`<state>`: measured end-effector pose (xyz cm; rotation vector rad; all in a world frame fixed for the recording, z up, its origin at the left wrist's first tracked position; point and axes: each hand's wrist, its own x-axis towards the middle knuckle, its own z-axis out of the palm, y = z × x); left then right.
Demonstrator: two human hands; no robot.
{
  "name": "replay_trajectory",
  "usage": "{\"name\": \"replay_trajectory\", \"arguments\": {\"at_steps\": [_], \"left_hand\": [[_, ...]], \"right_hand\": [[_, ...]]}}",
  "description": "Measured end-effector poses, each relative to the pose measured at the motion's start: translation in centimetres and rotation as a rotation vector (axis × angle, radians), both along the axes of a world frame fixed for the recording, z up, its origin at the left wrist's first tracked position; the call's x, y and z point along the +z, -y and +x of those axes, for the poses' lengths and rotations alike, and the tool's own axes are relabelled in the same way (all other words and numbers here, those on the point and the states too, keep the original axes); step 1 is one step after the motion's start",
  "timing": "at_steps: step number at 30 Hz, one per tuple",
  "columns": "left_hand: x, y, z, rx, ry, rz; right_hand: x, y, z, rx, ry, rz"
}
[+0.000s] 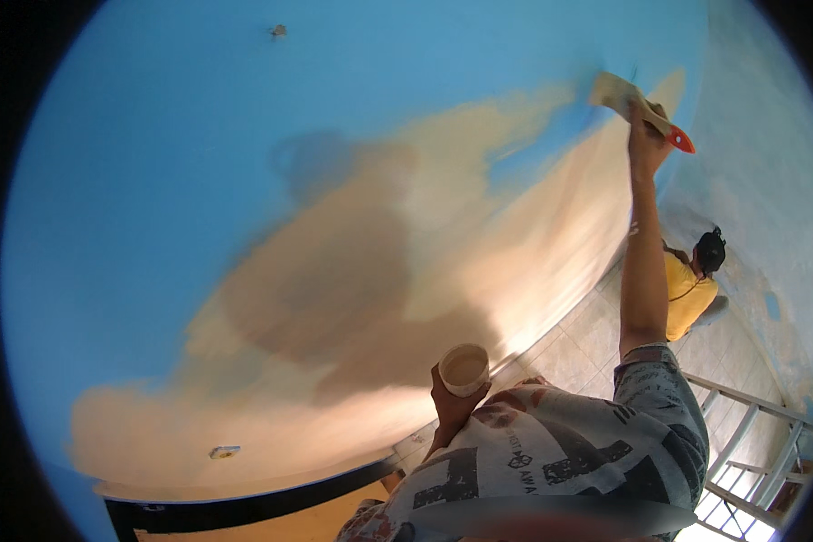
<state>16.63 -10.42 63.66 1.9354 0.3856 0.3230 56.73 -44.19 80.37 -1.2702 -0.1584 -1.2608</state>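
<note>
Currently, right hand (649, 137) grasping brush (614, 94) at two o'clock, near wall (199, 99); left hand (452, 403) clasping cup (465, 351) at five. Brush likely light, soft-tipped: grip handle; cup probably light: steady sides.

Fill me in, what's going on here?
The person's right hand holds a wide brush with an orange-tipped handle, arm stretched up to the blue wall; whether the bristles touch it is hard to tell. The left hand holds a cup at waist level. A large cream-peach patch covers part of the wall, with blue showing around it and in a gap near the brush. Another person in a yellow top is off to the right.
</note>
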Motion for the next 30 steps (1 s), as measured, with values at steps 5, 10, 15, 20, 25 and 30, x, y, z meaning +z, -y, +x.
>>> {"name": "replay_trajectory", "arguments": {"at_steps": [5,10,15,20,25,30], "left_hand": [[-2.0,-0.3,0.2,0.028,0.128,-0.155],[-2.0,-0.9,0.7,0.006,0.113,-0.148],[-2.9,-1.0,1.2,-0.061,0.093,-0.183],[0.1,0.8,1.3,0.014,0.121,0.039],[1.1,1.5,0.9,0.124,0.171,0.107],[4.6,0.1,-1.3,0.137,0.294,0.107]], "right_hand": [[-2.9,1.4,1.4,-0.314,-0.149,-0.357],[3.3,-13.8,-11.1,0.009,0.052,-0.438],[5.1,-18.5,-20.2,0.756,-0.069,-0.253],[0.0,-17.2,-19.4,1.056,-0.321,0.112],[-3.4,-14.4,-20.1,1.166,-0.361,0.197],[-2.7,-16.0,-24.2,1.2,-0.4,0.091]]}}
